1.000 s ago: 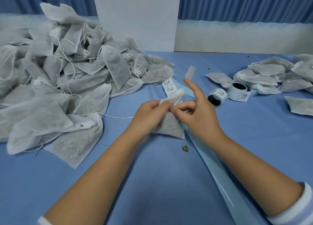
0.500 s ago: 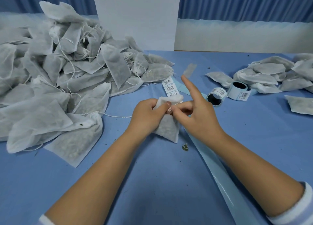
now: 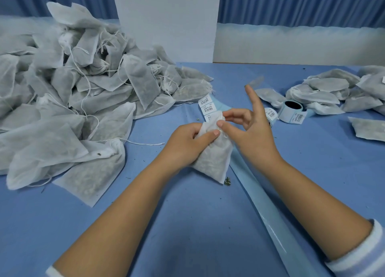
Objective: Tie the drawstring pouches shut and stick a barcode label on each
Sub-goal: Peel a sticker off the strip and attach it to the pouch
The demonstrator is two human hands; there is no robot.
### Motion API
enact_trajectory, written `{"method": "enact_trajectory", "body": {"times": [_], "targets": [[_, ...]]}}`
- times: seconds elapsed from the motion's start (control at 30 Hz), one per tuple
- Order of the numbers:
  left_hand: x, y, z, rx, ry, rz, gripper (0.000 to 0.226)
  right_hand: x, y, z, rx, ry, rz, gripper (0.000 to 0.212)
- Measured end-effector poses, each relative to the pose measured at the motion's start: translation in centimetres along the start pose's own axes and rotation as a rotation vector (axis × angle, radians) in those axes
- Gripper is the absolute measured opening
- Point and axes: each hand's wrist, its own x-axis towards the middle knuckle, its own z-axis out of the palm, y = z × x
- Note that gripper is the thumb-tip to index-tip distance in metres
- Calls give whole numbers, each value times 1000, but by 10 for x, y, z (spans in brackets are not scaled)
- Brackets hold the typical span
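Head camera, looking down at your two bare forearms over a blue table.

Your left hand grips a white drawstring pouch around its upper part. The fingers are curled round it and the thumb lies across the front. The pouch is filled and stands tilted at the middle of the table, its lower corner touching the surface.

Your right hand meets the pouch at its gathered top. The thumb and the curled fingers pinch the fabric there. The index finger points straight up, away from the pouch, with a pale blurred strip at its tip; what the strip is cannot be told.

To your left lies a big heap of pouches, loose strings trailing over it. To your far right is a smaller pile of pouches.

Just beyond the held pouch lies a short run of barcode labels on pale blue backing. A label roll stands near the smaller pile, and a second roll is partly hidden behind your right hand.

A long glossy backing strip runs under your right forearm towards you. A small green crumb lies by the pouch's lower corner.

A white panel and a blue curtain stand behind the table.
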Motion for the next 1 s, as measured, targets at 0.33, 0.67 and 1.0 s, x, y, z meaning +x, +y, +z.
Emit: {"method": "enact_trajectory", "body": {"times": [0.33,0.67,1.0], "targets": [[-5,2,3,-170,-44,-83,19,4,0,-1,222,-53,322,99],[-4,4,1,-260,-65,-100,14,3,-14,-2,443,-147,478,104],[2,-2,-1,-310,74,-201,20,-1,-11,-4,-51,-105,-91,95]]}}
